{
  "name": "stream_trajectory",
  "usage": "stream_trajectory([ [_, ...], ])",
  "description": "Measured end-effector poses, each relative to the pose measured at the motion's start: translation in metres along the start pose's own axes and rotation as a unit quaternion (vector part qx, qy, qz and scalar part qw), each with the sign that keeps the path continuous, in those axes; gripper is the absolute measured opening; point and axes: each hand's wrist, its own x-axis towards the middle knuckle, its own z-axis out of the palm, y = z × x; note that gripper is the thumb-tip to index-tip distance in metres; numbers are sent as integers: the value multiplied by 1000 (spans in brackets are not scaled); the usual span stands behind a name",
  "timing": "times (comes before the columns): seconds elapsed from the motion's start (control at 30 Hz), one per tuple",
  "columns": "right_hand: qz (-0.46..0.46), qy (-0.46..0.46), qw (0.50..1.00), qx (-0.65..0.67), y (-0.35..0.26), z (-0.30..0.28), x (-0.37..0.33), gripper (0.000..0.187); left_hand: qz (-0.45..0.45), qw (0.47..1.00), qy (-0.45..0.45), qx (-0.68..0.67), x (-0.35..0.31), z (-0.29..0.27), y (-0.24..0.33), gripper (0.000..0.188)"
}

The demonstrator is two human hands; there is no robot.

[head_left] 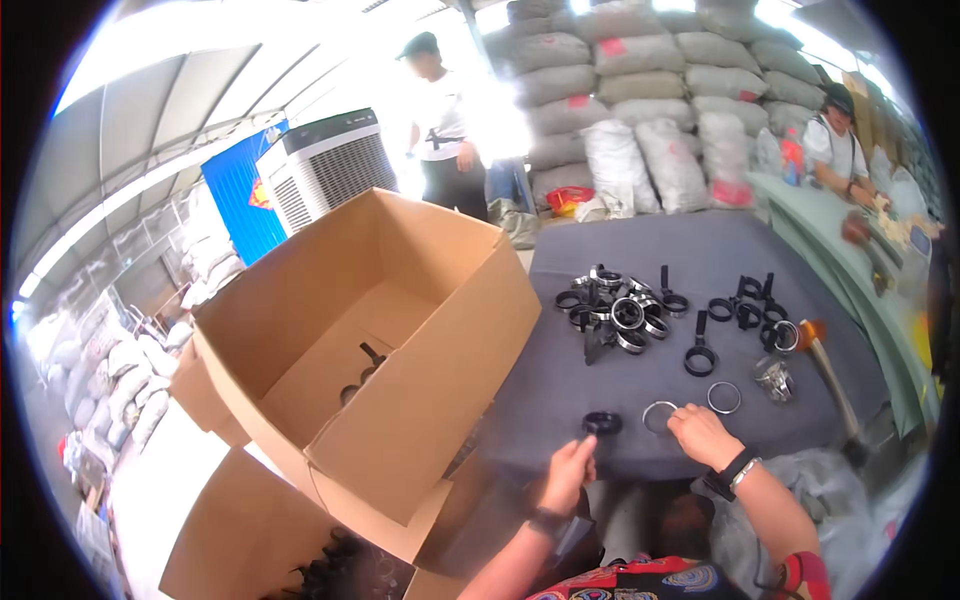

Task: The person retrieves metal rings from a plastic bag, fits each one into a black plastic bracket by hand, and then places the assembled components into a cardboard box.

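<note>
My left hand (568, 472) is closed at the near edge of the grey-covered table, pinching the stem of a black ring-shaped part (602, 422). To its right my right hand (703, 436) grips the side of a thin silver ring (648, 412) between thumb and fingers. The two pieces are apart. A loose silver ring (724, 397) lies just beyond my right hand. Farther off are a single black ring with a stem (700, 358), a stack of silver rings (774, 380) and a heap of black and silver ring parts (622, 308).
A large open cardboard box (420, 420) with a few black parts inside stands left of the table (600, 240). Below it, another box (235, 530) holds dark parts. A hammer (830, 375) lies at the right. Two people work beyond, near stacked sacks (640, 90).
</note>
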Motion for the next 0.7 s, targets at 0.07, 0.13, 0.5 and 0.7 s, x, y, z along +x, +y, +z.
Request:
stream_trajectory([
  [0.07,20,2,1000,11,-4,3,4,11,5,1000,16,4,-2,-2,2,30],
  [0.13,49,2,999,23,-10,-5,6,15,27,998,25,44,-4,-4,0,30],
  [0.5,211,-75,974,24,-46,-12,37,65,36,997,-11,64,-5,-17,-32,21],
  [0.7,250,-40,967,19,-48,0,49,67,10,999,-9,-35,-13,-21,-46,23],
])
